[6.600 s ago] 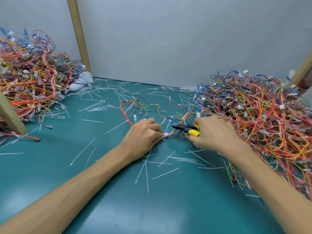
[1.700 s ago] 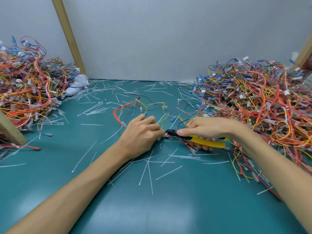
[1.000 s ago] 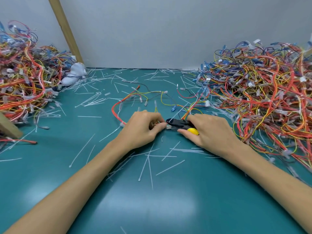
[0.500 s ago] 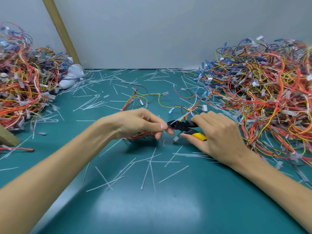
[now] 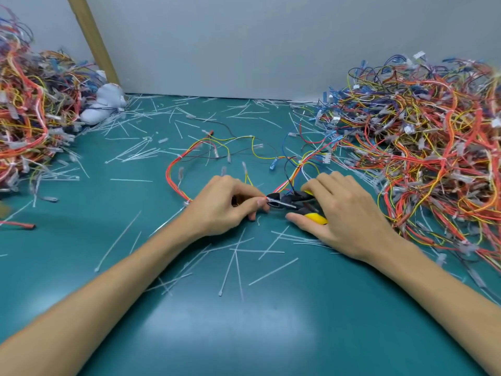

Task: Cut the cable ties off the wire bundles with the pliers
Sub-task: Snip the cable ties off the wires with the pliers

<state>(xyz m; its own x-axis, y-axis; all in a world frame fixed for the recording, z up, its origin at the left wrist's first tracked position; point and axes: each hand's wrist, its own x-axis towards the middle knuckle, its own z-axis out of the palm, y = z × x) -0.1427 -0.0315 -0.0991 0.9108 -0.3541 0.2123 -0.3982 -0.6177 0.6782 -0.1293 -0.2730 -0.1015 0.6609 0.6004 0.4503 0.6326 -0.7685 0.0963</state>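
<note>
the main risk here is the pliers (image 5: 291, 202) biting a wire instead of the cable tie (image 5: 283, 204): the black jaws sit right against the left fingertips, and thin red and black wires cross just over the head of the tool, so a small tilt could nick the insulation. the left thumb and forefinger are so close to the cutting edge that a slip could also catch skin. whether the jaws are already closed on the tie cannot be told, since the spot is small and partly covered. if the tie is cut while pulled tight, the loose piece may flick away among the cut ties (image 5: 235, 256) scattered over the green table (image 5: 244, 321). the wire bundle (image 5: 173, 164) lies in a loose loop in the middle of the table, between the big wire pile (image 5: 423, 147) on the right and another pile (image 5: 29, 109) on the left, and it trails back to the hands. the left hand (image 5: 225, 207) rests low on the table, knuckles up, thumb and forefinger pinching the wire bundle where the white tie sticks out. the right hand (image 5: 349, 213) is curled round the yellow handles, palm down, heel near the table, pointing the tool leftward. the two hands are almost touching, both forearms reaching in from the near edge.
</note>
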